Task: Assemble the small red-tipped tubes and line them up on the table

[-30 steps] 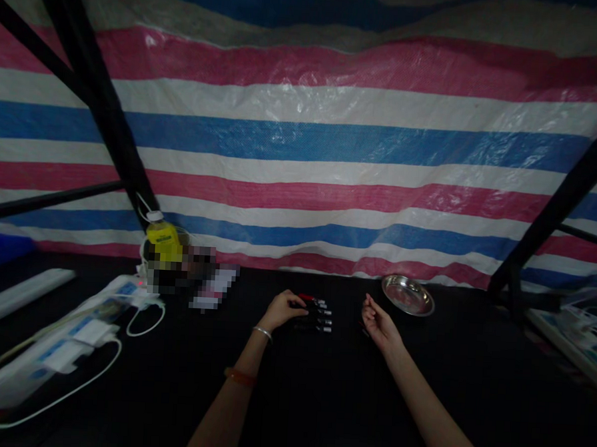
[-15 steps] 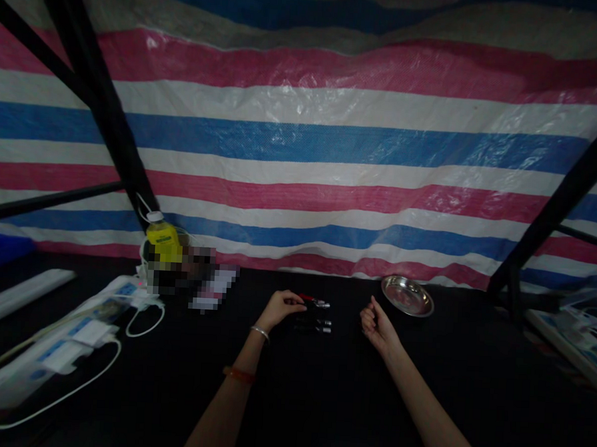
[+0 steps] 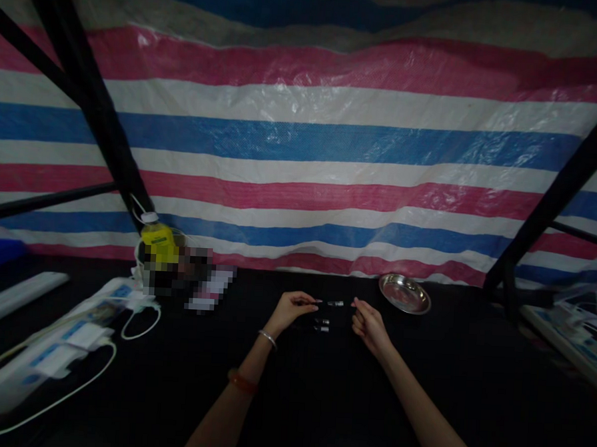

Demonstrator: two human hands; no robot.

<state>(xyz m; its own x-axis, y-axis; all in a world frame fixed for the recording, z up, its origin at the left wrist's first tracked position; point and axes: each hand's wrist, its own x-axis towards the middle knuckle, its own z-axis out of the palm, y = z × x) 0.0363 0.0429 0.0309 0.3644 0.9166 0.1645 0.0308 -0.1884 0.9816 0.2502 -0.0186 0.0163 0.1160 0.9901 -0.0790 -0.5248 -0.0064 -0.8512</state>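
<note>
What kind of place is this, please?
Probably a makeshift workbench under a tarp shelter: striped plastic tarp as a wall, black metal frame poles, and a power strip on the dark table.

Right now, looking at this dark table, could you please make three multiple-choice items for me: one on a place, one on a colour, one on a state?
1. Where does the metal dish stand?
A. to the right of the right hand
B. between the two hands
C. beside the yellow bottle

2. What colour is the label of the bottle at the back left?
A. blue
B. yellow
C. red

3. How is the small dark pin-like piece with a metal tip held?
A. it lies alone on the table
B. it lies in the dish
C. between the fingertips of both hands

Answers:
1 A: the dish sits on the table beyond and to the right of the right hand.
2 B: the label is bright yellow under a white cap.
3 C: the left hand pinches one end and the right hand meets the other.
</note>
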